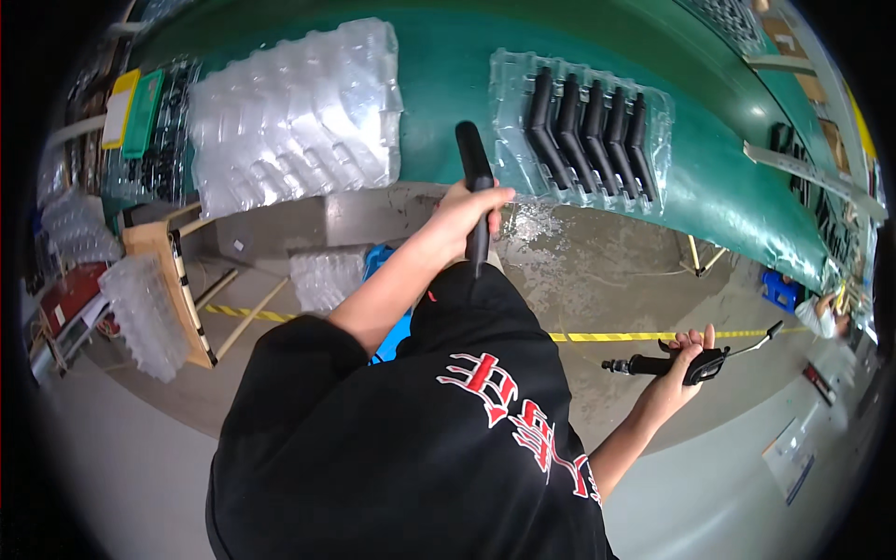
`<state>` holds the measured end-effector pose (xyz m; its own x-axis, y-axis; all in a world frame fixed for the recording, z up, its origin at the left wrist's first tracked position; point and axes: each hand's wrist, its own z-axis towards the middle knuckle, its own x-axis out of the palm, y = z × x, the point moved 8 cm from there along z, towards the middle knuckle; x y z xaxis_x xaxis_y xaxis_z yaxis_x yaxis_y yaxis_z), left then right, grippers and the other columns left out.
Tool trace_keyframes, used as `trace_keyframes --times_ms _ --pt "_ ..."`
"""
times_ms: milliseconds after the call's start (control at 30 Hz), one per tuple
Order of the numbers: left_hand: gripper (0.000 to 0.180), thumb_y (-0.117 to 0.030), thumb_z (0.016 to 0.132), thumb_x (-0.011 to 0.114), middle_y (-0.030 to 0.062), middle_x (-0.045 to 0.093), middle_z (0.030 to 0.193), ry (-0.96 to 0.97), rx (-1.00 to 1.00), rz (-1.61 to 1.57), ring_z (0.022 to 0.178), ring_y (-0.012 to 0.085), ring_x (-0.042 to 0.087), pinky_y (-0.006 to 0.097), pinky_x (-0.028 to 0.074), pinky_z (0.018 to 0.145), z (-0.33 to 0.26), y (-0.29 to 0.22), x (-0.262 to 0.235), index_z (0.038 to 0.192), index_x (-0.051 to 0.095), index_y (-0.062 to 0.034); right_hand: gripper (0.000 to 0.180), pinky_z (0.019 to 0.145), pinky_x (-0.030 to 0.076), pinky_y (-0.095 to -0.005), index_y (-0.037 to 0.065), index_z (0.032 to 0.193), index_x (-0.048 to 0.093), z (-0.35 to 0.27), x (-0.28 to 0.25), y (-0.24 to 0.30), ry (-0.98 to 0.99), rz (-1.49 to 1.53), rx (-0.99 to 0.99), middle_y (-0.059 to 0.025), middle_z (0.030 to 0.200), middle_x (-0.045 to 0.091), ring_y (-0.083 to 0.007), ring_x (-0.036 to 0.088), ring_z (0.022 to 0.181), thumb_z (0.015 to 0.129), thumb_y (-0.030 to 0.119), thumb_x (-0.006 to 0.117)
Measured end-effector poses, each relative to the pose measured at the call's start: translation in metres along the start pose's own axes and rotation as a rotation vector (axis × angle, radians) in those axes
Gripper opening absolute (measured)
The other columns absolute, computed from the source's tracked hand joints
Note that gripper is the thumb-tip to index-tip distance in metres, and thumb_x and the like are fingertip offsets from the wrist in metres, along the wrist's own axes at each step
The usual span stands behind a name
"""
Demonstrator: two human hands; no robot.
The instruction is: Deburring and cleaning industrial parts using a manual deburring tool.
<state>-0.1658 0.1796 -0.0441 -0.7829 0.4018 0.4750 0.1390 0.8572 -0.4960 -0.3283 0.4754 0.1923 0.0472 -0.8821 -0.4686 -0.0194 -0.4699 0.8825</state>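
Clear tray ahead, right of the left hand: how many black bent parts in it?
5 black bent parts, side by side across the clear tray: leftmost part, second part, middle part, fourth part, rightmost part. None looks hidden.

On the long green table (439, 56) before the person, a clear ridged plastic tray (294, 117) lies left; right of it, a clear moulded plastic tray (510, 112) holds five black bent tubular parts (594, 131). Between both, at the near edge, a single black tubular part (475, 161) stands in the left hand (464, 211). Farther right, before the table, a black gun-shaped tool with a thin metal nozzle (706, 367) sits in the right hand (686, 362).
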Motion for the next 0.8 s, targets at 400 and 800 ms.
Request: trace_keyframes --times_ms 400,800 --pt "0.014 -0.012 0.082 0.069 0.0029 0.056 0.066 -0.022 0.015 -0.072 0.051 0.0114 0.052 0.025 0.043 0.048 -0.014 0.014 0.035 0.084 0.058 -0.0045 0.041 0.085 0.046 -0.0281 -0.001 0.14 0.045 0.004 -0.011 0.002 0.072 0.14 -0.049 -0.0028 0.087 0.056 -0.0149 0.056 0.082 0.105 0.02 0.044" --pt "0.016 -0.019 0.085 0.07 0.0026 0.057 0.065 0.439 -0.368 -0.295 0.054 0.0127 0.053 0.027 0.047 0.053 -0.002 0.066 0.242 0.083 0.061 -0.0057 0.052 0.061 0.046 -0.0264 -0.004 0.137 0.049 -0.073 -0.033 -0.049 0.411 -0.16 -0.002 -0.0128 0.102 0.068 -0.0151 0.054 0.066 0.091 0.017 0.061"
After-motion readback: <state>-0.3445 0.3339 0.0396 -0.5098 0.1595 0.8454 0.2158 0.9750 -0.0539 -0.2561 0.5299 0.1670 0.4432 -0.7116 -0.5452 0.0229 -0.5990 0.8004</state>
